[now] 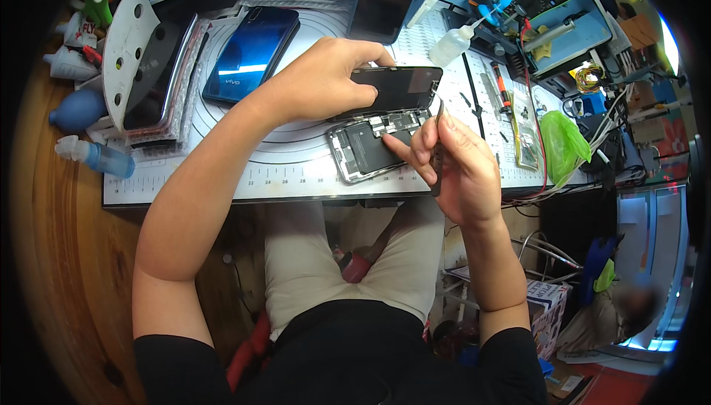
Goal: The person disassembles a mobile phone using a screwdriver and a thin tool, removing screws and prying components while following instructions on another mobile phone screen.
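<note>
1. Brown wood boards, with visible grain and dark knots, filled the left side.
2. A white-topped workbench crossed the middle, its front edge dark and its surface brightly lit.
3. Light-blue shelving stood at the bench's upper right.
4. Farther right, pale-framed glass panels let in bluish light.
5. A white light strip glared at the upper right rim.
6. Reddish flooring showed at the lower right.

The screen panel looks glossy, the trousers matt cloth.
</note>
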A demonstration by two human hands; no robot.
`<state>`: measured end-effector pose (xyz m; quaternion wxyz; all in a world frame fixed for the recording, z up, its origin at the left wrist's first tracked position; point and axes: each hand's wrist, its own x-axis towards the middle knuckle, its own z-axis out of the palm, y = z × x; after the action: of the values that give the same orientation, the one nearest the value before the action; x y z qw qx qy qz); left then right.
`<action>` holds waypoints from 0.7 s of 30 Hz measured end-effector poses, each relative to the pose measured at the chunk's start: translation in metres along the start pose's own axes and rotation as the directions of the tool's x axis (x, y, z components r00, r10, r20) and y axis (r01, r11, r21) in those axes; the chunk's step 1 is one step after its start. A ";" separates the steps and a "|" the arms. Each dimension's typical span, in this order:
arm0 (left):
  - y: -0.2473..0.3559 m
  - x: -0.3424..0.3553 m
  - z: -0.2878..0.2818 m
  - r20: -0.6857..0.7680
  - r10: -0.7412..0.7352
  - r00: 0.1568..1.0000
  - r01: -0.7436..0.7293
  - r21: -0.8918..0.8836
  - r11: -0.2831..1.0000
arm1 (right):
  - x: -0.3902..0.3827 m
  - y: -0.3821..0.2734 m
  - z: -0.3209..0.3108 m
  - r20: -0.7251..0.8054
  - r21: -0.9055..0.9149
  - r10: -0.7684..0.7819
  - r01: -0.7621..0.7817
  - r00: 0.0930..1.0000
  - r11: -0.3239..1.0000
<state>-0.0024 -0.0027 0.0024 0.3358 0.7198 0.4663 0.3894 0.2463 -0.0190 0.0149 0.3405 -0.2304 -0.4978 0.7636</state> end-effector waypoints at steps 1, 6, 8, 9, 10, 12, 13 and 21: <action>0.000 0.000 0.000 -0.001 0.001 1.000 -0.001 0.000 1.000 | 0.000 -0.001 0.001 0.002 0.000 0.007 -0.007 1.000 1.000; 0.000 0.001 0.000 -0.020 0.003 1.000 -0.003 0.003 1.000 | 0.002 -0.006 0.007 0.026 -0.062 0.032 -0.030 0.999 0.998; 0.002 0.001 0.000 -0.012 -0.007 1.000 0.007 0.008 1.000 | 0.004 -0.007 0.007 0.041 -0.082 0.037 -0.033 0.998 0.996; 0.002 0.001 0.000 -0.014 0.001 1.000 -0.001 0.013 1.000 | 0.004 -0.008 0.009 0.022 -0.088 0.047 -0.045 0.999 0.995; 0.002 0.000 0.001 -0.016 0.008 1.000 -0.008 0.018 1.000 | 0.004 -0.009 0.011 0.004 -0.093 0.058 -0.057 0.998 0.994; 0.001 0.000 0.001 -0.021 0.026 0.999 -0.026 0.019 0.999 | 0.004 -0.010 0.012 -0.020 -0.073 0.065 -0.066 0.998 0.995; -0.001 0.000 0.002 -0.025 0.038 0.999 -0.037 0.017 0.999 | 0.005 -0.011 0.010 -0.023 -0.048 0.061 -0.063 0.998 0.997; -0.001 -0.001 0.002 -0.036 0.038 0.999 -0.037 0.021 0.999 | 0.012 -0.006 -0.005 -0.123 0.268 0.143 -0.106 0.982 0.957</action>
<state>-0.0008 -0.0033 0.0005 0.3123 0.7246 0.4629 0.4039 0.2437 -0.0058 0.0185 0.3532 -0.2680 -0.3523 0.8242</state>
